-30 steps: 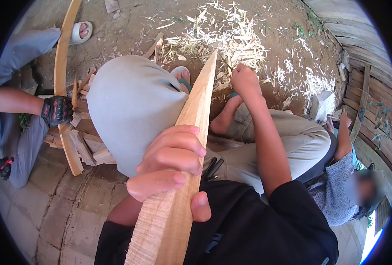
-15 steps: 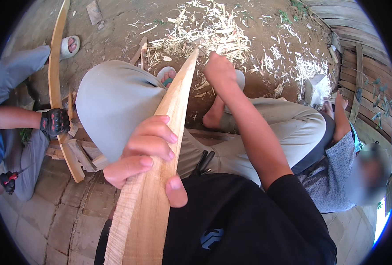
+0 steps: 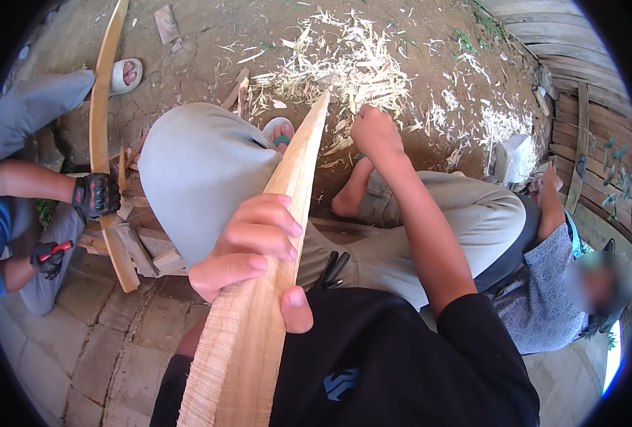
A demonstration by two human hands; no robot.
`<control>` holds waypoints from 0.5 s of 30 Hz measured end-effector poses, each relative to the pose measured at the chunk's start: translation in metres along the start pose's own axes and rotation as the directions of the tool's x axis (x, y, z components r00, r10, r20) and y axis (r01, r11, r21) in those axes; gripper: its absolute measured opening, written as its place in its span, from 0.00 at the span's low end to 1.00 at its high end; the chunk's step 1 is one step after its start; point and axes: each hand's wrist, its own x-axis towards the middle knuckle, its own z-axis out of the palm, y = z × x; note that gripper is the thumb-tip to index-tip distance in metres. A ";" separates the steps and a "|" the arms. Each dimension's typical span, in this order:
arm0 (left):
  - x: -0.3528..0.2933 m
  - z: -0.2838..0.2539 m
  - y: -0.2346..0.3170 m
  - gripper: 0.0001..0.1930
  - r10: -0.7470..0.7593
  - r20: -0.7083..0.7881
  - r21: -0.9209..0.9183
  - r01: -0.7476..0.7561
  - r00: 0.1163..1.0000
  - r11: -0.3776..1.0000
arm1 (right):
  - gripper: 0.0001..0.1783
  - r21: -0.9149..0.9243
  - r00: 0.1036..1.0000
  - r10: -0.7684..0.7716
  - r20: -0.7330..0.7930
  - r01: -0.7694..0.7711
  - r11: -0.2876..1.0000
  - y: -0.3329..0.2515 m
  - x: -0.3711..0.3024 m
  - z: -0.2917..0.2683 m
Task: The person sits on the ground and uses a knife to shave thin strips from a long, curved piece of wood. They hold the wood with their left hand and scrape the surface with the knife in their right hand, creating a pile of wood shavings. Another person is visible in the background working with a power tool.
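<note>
My left hand (image 3: 248, 245) is wrapped round a long pale piece of wood (image 3: 248, 334), fingers over the upper face and thumb on the right side. The piece tapers to a point at its far end and has a rough, sawn-looking left face. Its near end runs out of view below, in front of my black shirt. Beyond my bent knees, my right hand (image 3: 377, 134) is closed in a fist, just right of the wood's tip and apart from it. Whatever that fist grips is too hidden to name.
Wood shavings (image 3: 362, 60) litter the dirt ahead. At left, a co-worker's gloved hand (image 3: 96, 196) grips a long curved board (image 3: 101, 99); their other gloved hand holds a red-handled tool (image 3: 61, 249). Another person (image 3: 522, 285) sits at right by a pale block (image 3: 513, 158) and plank wall (image 3: 593, 114).
My right hand has moved a little right and nearer, away from the wood's tip. My left hand keeps its grip on the wood. The left co-worker's tool hand has shifted right and up.
</note>
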 end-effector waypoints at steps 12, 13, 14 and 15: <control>0.000 0.000 -0.002 0.24 -0.025 0.026 -0.012 0.026 0.999 1.000 | 0.18 -0.052 0.997 0.080 0.018 -0.079 0.996 0.006 0.030 0.057; 0.002 -0.001 -0.003 0.24 -0.011 0.026 -0.025 0.012 1.000 1.000 | 0.18 -0.067 0.997 0.080 0.009 -0.079 0.995 0.005 0.024 0.050; 0.002 -0.002 -0.002 0.24 -0.016 0.030 -0.021 0.017 0.999 1.000 | 0.18 -0.081 0.997 0.082 -0.001 -0.081 0.993 0.005 0.016 0.041; 0.002 -0.002 -0.001 0.24 -0.019 0.033 -0.015 0.020 0.999 1.000 | 0.18 -0.095 0.997 0.081 -0.011 -0.081 0.992 0.007 0.009 0.034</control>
